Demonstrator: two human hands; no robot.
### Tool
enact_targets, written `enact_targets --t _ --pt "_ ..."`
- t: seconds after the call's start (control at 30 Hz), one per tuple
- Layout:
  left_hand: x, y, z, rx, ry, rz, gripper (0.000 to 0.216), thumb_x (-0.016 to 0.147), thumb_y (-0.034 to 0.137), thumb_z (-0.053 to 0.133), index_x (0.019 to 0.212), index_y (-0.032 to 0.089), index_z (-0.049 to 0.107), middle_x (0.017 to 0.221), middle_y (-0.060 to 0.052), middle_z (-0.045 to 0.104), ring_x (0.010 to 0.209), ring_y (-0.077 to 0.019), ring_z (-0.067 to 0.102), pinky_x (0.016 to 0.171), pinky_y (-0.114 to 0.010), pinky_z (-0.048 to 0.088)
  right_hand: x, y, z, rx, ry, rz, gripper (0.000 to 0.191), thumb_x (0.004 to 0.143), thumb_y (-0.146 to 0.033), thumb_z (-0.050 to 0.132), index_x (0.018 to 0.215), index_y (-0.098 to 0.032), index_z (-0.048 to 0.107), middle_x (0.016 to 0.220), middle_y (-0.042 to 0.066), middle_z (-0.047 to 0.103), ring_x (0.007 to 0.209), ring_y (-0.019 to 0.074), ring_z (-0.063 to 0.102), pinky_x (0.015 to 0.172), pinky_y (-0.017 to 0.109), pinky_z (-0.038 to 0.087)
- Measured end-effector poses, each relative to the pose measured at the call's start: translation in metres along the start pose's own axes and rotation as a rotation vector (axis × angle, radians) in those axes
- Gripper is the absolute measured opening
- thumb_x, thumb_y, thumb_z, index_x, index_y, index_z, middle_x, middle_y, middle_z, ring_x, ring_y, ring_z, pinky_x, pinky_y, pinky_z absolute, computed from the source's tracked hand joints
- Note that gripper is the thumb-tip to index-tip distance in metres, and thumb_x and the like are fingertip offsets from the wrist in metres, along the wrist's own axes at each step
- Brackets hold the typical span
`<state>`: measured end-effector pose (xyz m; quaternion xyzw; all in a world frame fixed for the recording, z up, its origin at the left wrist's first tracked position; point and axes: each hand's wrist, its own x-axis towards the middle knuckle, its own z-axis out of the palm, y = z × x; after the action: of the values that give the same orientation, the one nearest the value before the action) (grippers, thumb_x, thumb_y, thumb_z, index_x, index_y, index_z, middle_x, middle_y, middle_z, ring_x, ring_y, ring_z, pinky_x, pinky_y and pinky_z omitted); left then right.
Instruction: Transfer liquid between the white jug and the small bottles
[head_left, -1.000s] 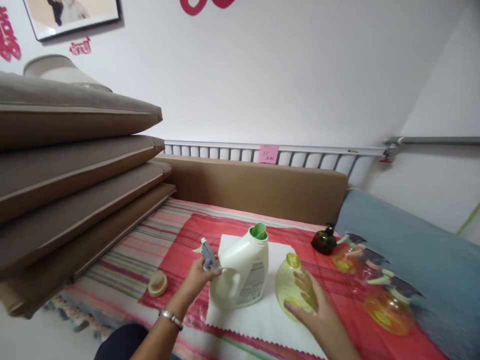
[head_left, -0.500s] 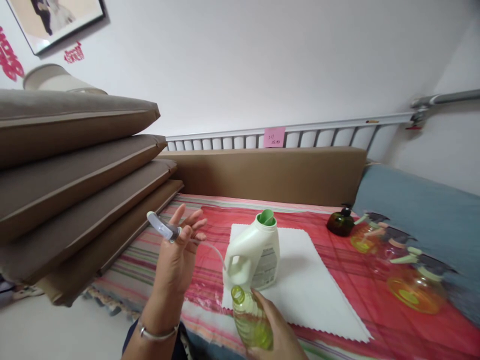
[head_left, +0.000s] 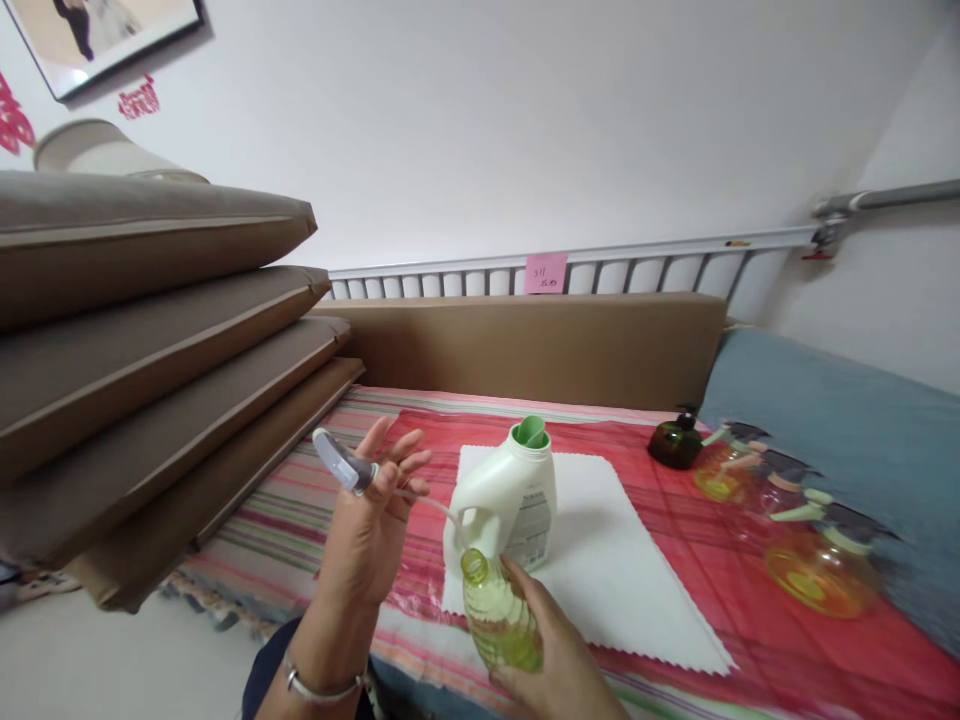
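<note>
My left hand [head_left: 390, 500] pinches a spray pump head [head_left: 345, 463] between thumb and fingers, with the other fingers spread. From the pump, a thin clear dip tube [head_left: 435, 505] runs right toward the jug's handle. My right hand [head_left: 551, 640] is wrapped around a yellow-green clear bottle [head_left: 499, 620], whose uncapped mouth tilts up and left. Behind it, a white detergent jug [head_left: 514, 490] with a green spout stands uncapped on a white cloth [head_left: 622, 560]. The tube's tip is hard to make out against the jug.
Pump bottles with coloured liquid, one orange [head_left: 825, 570], line the right side beside a dark green pump bottle [head_left: 675, 442]. Red sheeting [head_left: 600, 435] covers a striped cloth. Brown cushions [head_left: 165, 310] are stacked at left; a long brown cushion [head_left: 525, 345] stands behind.
My left hand has shifted slightly right with the pump head. My right hand has raised the bottle a little. The camera view has turned slightly.
</note>
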<state>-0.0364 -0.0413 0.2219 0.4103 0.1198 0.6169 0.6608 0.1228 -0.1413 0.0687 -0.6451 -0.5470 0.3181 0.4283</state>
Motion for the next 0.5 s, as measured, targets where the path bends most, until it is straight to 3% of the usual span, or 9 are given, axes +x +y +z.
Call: enact_targets --t 0.2,0.37,0.5 --pt "-0.006 -0.006 0.003 0.096 -0.014 -0.126 0.050 0.069 0.024 0.075 0.115 0.024 0.056 0.105 -0.008 0.068 0.084 -0.0169 0.066 0.063 -0.022 0.051 -0.002 -0.019 -0.005 -0.052 0.002 0.001 0.085 0.055 -0.013 0.058 0.136 -0.016 0.030 0.139 0.012 0.040 0.129 0.0238 0.036 0.108 0.041 0.027" --pt "-0.018 -0.023 0.001 0.280 -0.109 -0.276 0.041 0.073 0.029 0.072 0.110 0.017 0.062 0.108 -0.013 0.068 0.100 -0.0246 0.062 0.087 -0.035 0.045 -0.002 -0.043 -0.010 -0.128 0.084 -0.023 0.082 0.054 -0.014 0.061 0.131 -0.017 0.033 0.133 0.012 0.045 0.125 0.0256 0.040 0.105 0.042 0.031" --pt "-0.023 -0.030 0.002 0.338 -0.141 -0.314 0.041 0.071 0.033 0.073 0.107 0.015 0.064 0.107 -0.015 0.068 0.104 -0.0289 0.060 0.093 -0.041 0.040 -0.005 -0.055 -0.012 -0.139 0.058 -0.048 0.080 0.055 -0.015 0.061 0.130 -0.020 0.034 0.132 0.011 0.045 0.124 0.0247 0.042 0.103 0.041 0.032"
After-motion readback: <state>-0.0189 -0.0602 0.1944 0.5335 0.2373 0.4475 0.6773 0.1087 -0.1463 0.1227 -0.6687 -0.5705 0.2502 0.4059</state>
